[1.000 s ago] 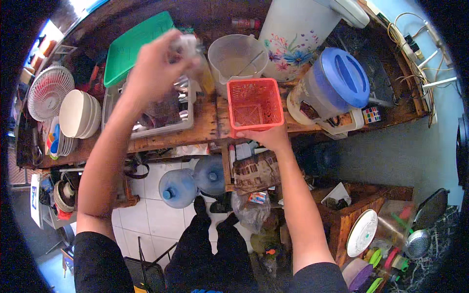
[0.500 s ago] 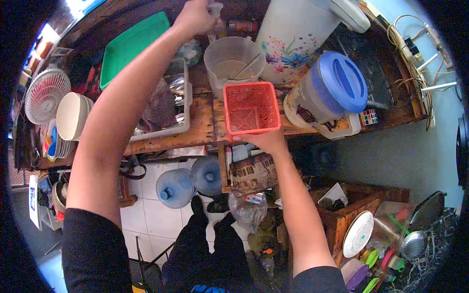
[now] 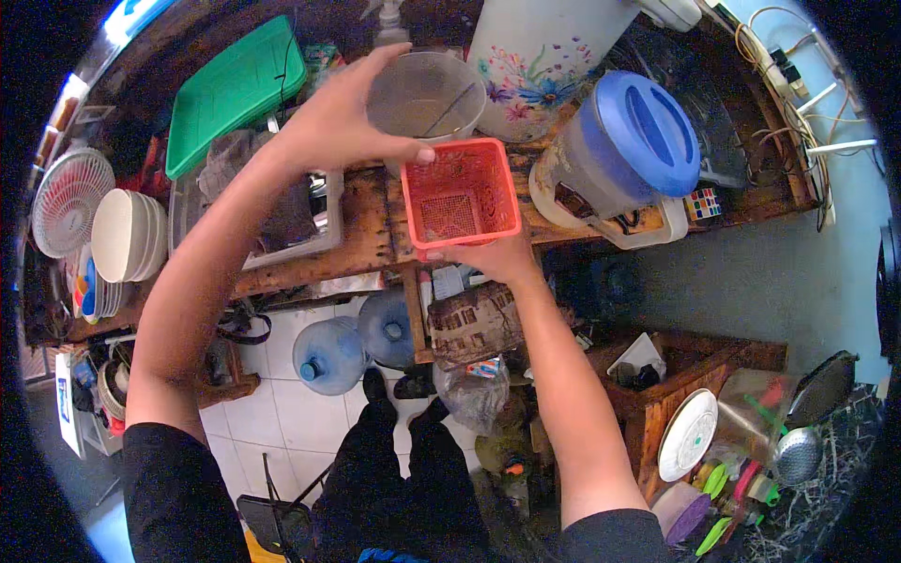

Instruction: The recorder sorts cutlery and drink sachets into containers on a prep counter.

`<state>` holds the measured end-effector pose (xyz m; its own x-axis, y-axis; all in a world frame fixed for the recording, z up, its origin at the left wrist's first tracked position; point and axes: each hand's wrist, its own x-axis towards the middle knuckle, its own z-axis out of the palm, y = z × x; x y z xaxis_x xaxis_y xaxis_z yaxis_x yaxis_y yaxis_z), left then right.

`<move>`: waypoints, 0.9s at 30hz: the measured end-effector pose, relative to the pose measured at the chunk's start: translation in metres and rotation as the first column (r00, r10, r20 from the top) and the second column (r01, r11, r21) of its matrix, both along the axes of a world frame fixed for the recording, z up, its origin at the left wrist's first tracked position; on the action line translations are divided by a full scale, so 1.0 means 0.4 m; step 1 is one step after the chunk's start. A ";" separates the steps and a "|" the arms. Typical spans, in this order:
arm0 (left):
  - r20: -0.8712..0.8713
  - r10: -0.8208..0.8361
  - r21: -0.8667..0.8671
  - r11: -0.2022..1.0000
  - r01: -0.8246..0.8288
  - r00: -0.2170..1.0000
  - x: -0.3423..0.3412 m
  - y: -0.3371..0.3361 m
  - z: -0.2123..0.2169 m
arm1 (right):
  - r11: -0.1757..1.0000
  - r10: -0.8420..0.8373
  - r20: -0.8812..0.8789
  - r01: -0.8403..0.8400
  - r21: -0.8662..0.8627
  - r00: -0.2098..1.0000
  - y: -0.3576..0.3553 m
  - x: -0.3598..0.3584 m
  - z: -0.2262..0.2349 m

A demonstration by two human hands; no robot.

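At the tabletop point(image 3: 371, 214), the right hand point(image 3: 497, 258) holds a red basket point(image 3: 460, 197) by its near side while the left hand point(image 3: 328, 122), fingers wide, hovers near its rim.

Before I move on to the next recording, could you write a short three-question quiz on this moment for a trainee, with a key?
1. Which hand holds the red basket?
2. True or false: the left hand is open, with its thumb spread wide.
3. Which of these stands on the wooden counter just to the right of the basket?
A. The green tray
B. The blue-lidded jug
C. The stacked pale bowls

Key:
1. The right hand, from the basket's near side.
2. True.
3. B.
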<state>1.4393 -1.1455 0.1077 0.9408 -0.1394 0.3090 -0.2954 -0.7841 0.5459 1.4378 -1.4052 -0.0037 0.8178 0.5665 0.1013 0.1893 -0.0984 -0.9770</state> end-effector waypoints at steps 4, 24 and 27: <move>-0.012 -0.056 -0.023 0.998 0.055 0.998 0.054 0.028 -0.019 | 1.000 0.000 -0.017 0.000 0.013 1.000 0.003 -0.001 0.004; -0.263 -0.239 -0.284 0.945 0.161 0.935 0.105 0.122 -0.019 | 0.989 -0.040 0.109 0.054 -0.135 0.993 -0.005 0.013 -0.048; -0.225 -0.232 -0.285 0.945 0.164 0.947 0.115 0.126 -0.022 | 0.984 -0.050 0.152 0.075 -0.164 0.987 0.003 0.014 -0.049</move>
<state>1.4853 -1.0949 0.0989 0.9536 -0.2776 0.1164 -0.2561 -0.5451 0.7983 1.4433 -1.4041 -0.0232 0.8354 0.5340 0.1302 0.3174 -0.2754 -0.9074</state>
